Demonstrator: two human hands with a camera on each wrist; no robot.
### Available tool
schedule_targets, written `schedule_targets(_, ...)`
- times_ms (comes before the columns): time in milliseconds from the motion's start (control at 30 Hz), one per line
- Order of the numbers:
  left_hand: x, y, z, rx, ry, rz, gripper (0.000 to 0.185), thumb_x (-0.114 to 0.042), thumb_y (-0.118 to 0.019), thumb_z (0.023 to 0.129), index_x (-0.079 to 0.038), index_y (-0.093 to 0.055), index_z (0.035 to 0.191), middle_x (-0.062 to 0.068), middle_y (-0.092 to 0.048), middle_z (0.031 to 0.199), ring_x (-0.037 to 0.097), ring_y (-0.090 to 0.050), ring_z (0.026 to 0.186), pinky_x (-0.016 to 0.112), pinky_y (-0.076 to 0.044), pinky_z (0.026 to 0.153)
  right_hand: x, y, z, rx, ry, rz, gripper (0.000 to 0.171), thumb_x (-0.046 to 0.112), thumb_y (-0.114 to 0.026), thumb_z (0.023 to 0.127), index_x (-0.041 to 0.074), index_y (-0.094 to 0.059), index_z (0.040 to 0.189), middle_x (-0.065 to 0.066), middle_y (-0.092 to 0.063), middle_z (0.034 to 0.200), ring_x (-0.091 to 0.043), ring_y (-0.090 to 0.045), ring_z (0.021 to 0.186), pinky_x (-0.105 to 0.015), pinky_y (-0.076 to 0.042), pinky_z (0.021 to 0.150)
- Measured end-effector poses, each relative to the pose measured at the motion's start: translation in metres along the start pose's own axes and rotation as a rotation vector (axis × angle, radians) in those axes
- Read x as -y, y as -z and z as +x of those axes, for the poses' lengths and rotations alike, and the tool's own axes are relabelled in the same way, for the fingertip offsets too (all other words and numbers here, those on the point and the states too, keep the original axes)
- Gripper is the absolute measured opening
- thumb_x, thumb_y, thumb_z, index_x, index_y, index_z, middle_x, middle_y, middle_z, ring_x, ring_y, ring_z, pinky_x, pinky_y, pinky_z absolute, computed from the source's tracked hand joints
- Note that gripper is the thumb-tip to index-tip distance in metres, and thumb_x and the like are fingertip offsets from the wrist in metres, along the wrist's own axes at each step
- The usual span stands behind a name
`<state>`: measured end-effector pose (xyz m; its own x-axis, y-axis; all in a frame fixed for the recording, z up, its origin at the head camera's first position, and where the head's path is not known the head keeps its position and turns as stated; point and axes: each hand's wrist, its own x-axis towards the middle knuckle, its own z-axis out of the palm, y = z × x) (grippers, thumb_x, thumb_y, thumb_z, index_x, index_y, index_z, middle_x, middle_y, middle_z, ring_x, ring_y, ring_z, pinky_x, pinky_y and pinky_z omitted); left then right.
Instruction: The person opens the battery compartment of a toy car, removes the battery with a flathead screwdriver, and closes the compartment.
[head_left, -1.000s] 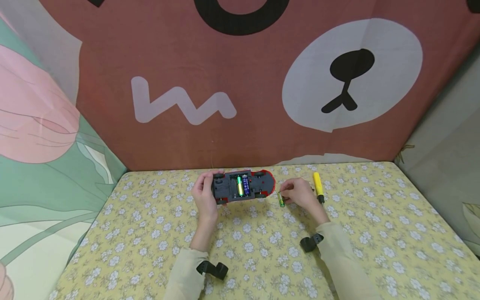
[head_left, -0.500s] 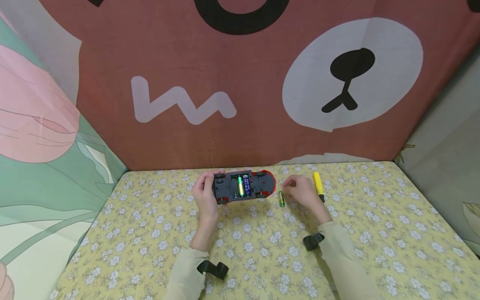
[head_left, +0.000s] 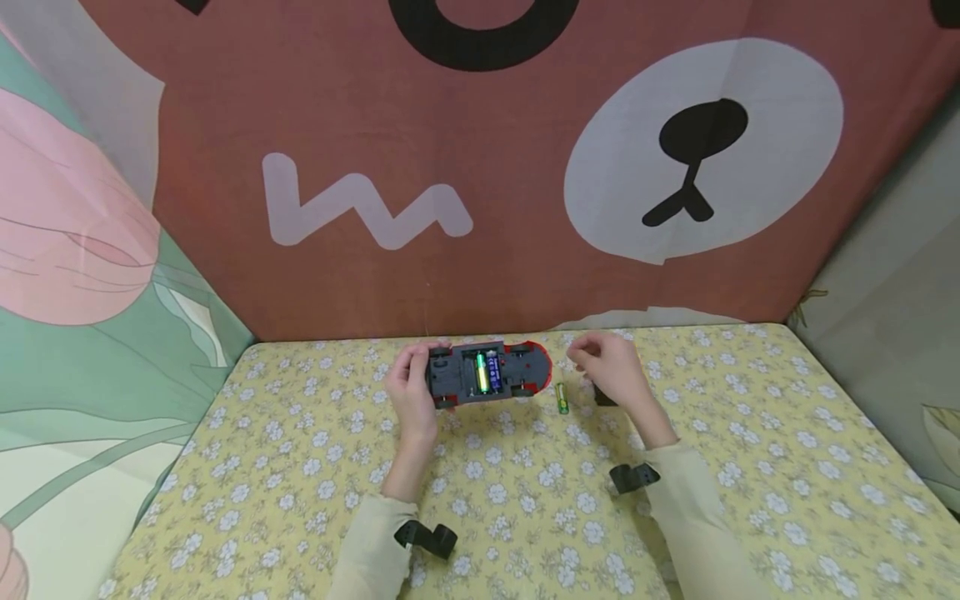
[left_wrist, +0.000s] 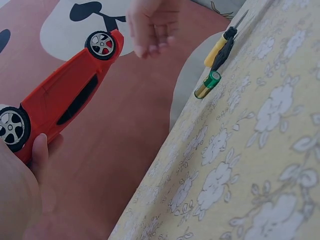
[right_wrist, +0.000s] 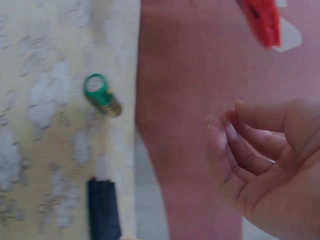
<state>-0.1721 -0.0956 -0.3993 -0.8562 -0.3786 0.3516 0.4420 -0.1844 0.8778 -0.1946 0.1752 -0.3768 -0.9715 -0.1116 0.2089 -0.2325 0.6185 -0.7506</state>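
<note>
My left hand (head_left: 411, 387) grips the rear end of a red toy car (left_wrist: 65, 95), its dark underside turned toward the head camera. In its uncovered battery compartment (head_left: 470, 375) lie a green-and-gold battery (head_left: 482, 372) and, beside it, a blue piece with white print (head_left: 493, 372), probably another battery. A loose green-and-gold battery (right_wrist: 103, 96) lies on the cloth just past the car's front. My right hand (head_left: 613, 367) hovers above and right of that battery, fingers loosely curled, nothing between them. Partly under it in the head view is a black cover-like piece (right_wrist: 104, 210).
A screwdriver with a yellow handle (left_wrist: 216, 52) lies beside the black piece; my right hand hides it in the head view. A flowered yellow cloth (head_left: 510, 508) covers the table, and a printed bear curtain (head_left: 360, 283) hangs along its back edge.
My right hand has let go of the loose battery and moved right and slightly up, uncovering the black piece and hiding the screwdriver. My left hand and the car stay nearly still.
</note>
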Motion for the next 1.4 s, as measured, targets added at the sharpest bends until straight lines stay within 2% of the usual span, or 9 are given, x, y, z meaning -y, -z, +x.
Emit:
schedule_targets(167, -0.001, 0.002, -0.001, -0.009, 0.012, 0.004, 0.03, -0.009, -0.052, 0.105, 0.019, -0.062, 0.104, 0.024, -0.074, 0.102, 0.015, -0.07, 0.082, 0.025, -0.057, 0.064, 0.015, 0.003, -0.002, -0.032, 0.031, 0.014, 0.015, 0.009, -0.066, 0.101, -0.002, -0.075, 0.106, -0.018, -0.073, 0.092, -0.035, -0.071, 0.079, -0.038, -0.059, 0.067)
schedule_targets(400, 0.0, 0.0, -0.002, 0.02, 0.037, -0.014, 0.035, -0.019, -0.054, 0.106, 0.015, -0.064, 0.103, 0.008, -0.076, 0.098, 0.015, -0.068, 0.07, 0.026, -0.053, 0.045, 0.042, 0.008, -0.009, -0.101, 0.127, 0.025, 0.012, 0.01, -0.068, 0.101, 0.002, -0.076, 0.104, -0.01, -0.073, 0.089, -0.024, -0.069, 0.074, -0.034, -0.058, 0.065)
schedule_targets(467, 0.001, -0.002, -0.002, 0.022, 0.029, -0.013, 0.035, -0.019, -0.054, 0.106, 0.014, -0.064, 0.102, 0.009, -0.076, 0.098, 0.015, -0.069, 0.075, 0.026, -0.056, 0.053, 0.05, 0.008, -0.011, -0.13, 0.158, 0.012, 0.011, 0.009, -0.069, 0.1, 0.002, -0.076, 0.104, -0.01, -0.073, 0.088, -0.024, -0.069, 0.076, -0.035, -0.057, 0.065)
schedule_targets(533, 0.001, -0.002, -0.002, 0.017, 0.027, -0.007, 0.034, -0.018, -0.054, 0.106, 0.014, -0.064, 0.102, 0.009, -0.076, 0.098, 0.015, -0.069, 0.075, 0.026, -0.055, 0.054, 0.056, 0.006, -0.013, -0.144, 0.186, -0.003, 0.011, 0.009, -0.07, 0.099, 0.001, -0.076, 0.104, -0.01, -0.073, 0.088, -0.025, -0.069, 0.078, -0.038, -0.057, 0.067)
schedule_targets(733, 0.001, -0.003, -0.002, 0.005, 0.034, -0.011, 0.034, -0.018, -0.054, 0.105, 0.014, -0.065, 0.102, 0.018, -0.075, 0.1, 0.015, -0.069, 0.075, 0.026, -0.056, 0.055, 0.07, -0.003, -0.019, -0.111, 0.246, -0.033, 0.011, 0.008, -0.073, 0.097, 0.001, -0.076, 0.105, -0.008, -0.073, 0.092, -0.025, -0.068, 0.083, -0.044, -0.059, 0.072)
schedule_targets(900, 0.0, -0.003, -0.002, 0.008, 0.035, -0.023, 0.035, -0.019, -0.055, 0.105, 0.014, -0.064, 0.102, 0.029, -0.072, 0.104, 0.015, -0.069, 0.077, 0.026, -0.056, 0.057, 0.077, -0.015, -0.022, -0.054, 0.32, -0.052, 0.012, 0.006, -0.075, 0.095, 0.002, -0.076, 0.106, -0.006, -0.073, 0.094, -0.02, -0.068, 0.079, -0.039, -0.059, 0.069)
schedule_targets(1067, 0.0, -0.002, -0.002, 0.006, 0.031, -0.01, 0.033, -0.016, -0.054, 0.105, 0.014, -0.064, 0.102, 0.026, -0.073, 0.104, 0.015, -0.069, 0.078, 0.026, -0.056, 0.058, 0.081, -0.028, -0.024, 0.004, 0.45, -0.085, 0.016, 0.006, -0.078, 0.092, 0.003, -0.076, 0.108, -0.004, -0.07, 0.096, -0.015, -0.061, 0.076, -0.03, -0.053, 0.064)
schedule_targets(1233, -0.001, -0.002, -0.002, 0.007, 0.013, 0.009, 0.03, -0.013, -0.053, 0.105, 0.014, -0.066, 0.101, 0.023, -0.074, 0.101, 0.015, -0.069, 0.079, 0.026, -0.057, 0.06, 0.079, -0.04, -0.025, -0.053, 0.591, -0.145, 0.025, 0.006, -0.086, 0.083, 0.002, -0.075, 0.105, -0.008, -0.067, 0.104, -0.023, -0.058, 0.091, -0.039, -0.053, 0.073)
schedule_targets(1400, -0.001, -0.003, -0.002, 0.0, 0.022, 0.003, 0.03, -0.014, -0.054, 0.104, 0.013, -0.067, 0.101, 0.018, -0.075, 0.099, 0.015, -0.069, 0.08, 0.026, -0.057, 0.061, 0.076, -0.046, -0.025, -0.098, 0.635, -0.158, 0.029, 0.005, -0.089, 0.079, 0.001, -0.076, 0.104, -0.01, -0.069, 0.108, -0.031, -0.055, 0.105, -0.048, -0.052, 0.087)
